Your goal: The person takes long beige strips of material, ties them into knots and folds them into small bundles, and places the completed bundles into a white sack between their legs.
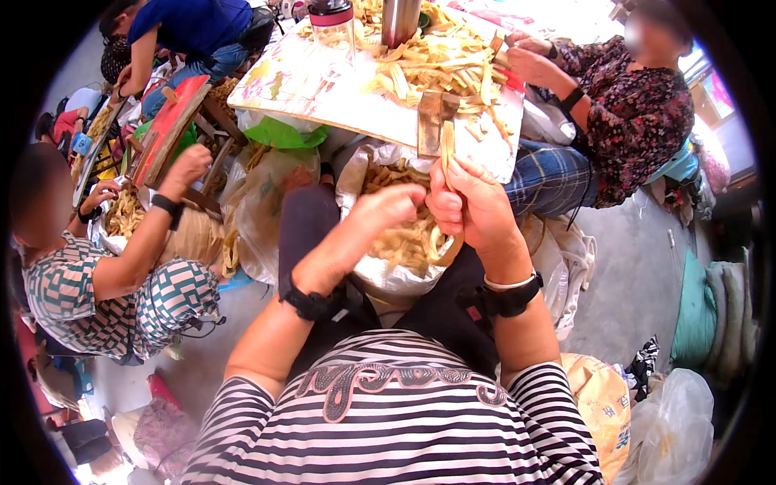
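Note:
My right hand [475, 198] pinches a pale yellow strip [448, 145] that points up toward the table edge. It looks like a dried plant strip, but I cannot tell its exact kind. My left hand [383, 215], slightly blurred, is just left of the right one with its fingers curled; whatever it holds, if anything, is hidden. Beneath both hands, a white sack [390, 279] between my knees holds many similar strips [404, 242]. Just beyond my right hand, a brown wooden block [431, 125] sits at the near edge of the table [315, 97].
More yellow strips [444, 61] are heaped on the table beside a lidded jar [331, 28] and a metal cup [399, 23]. People work at the right [638, 113], left [105, 275] and far left. A clear plastic bag [267, 210] stands left of my knees.

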Tool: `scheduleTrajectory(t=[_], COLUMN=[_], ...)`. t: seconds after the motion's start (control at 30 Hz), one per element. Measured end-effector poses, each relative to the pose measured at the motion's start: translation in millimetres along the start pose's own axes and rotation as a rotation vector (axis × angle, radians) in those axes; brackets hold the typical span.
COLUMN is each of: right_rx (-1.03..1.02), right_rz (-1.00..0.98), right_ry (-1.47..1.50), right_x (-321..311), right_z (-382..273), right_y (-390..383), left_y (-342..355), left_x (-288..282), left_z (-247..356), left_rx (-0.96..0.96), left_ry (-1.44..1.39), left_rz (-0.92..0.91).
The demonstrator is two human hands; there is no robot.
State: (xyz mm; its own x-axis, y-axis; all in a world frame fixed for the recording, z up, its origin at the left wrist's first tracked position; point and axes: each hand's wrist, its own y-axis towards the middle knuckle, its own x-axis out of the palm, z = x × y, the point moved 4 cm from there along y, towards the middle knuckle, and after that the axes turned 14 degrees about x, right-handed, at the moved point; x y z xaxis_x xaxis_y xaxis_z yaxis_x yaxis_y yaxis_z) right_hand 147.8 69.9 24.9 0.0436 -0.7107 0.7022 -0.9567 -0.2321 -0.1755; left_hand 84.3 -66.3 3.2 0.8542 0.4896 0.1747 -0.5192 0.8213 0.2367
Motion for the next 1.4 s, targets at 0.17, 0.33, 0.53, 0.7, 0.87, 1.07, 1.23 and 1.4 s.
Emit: scheduleTrajectory(t=[0.17,0.33,0.53,0.7,0.87,1.07,1.23,1.4], right_rx=[0.204,0.090,-0.228,-0.205,-0.473,-0.182,0.032,0.207], right_rz=[0.008,0.294,0.672,0.434,0.691,0.507,0.375,0.246], right_ry=[-0.007,-0.343,-1.118,-0.599,-1.012,-0.551,-0.031,-0.099], right_x=[-9,-17,-3,0,-4,-25,-23,-31], right_z=[39,44,9,5,15,24,16,16], right_y=[19,28,14,13,15,23,15,8], left_y=[25,45,55,40,34,44,43,40], left_x=[-5,-9,-39,-7,13,-6,1,10], left_z=[-7,-2,34,33,10,10,20,27], left_rx=[0.112,0.272,0.558,0.472,0.389,0.064,0.313,0.510], left_ry=[-0.215,-0.441,0.277,0.611,0.481,0.619,0.796,0.825], left_rz=[0.097,0.455,0.743,0.389,0.289,0.152,0.086,-0.007])
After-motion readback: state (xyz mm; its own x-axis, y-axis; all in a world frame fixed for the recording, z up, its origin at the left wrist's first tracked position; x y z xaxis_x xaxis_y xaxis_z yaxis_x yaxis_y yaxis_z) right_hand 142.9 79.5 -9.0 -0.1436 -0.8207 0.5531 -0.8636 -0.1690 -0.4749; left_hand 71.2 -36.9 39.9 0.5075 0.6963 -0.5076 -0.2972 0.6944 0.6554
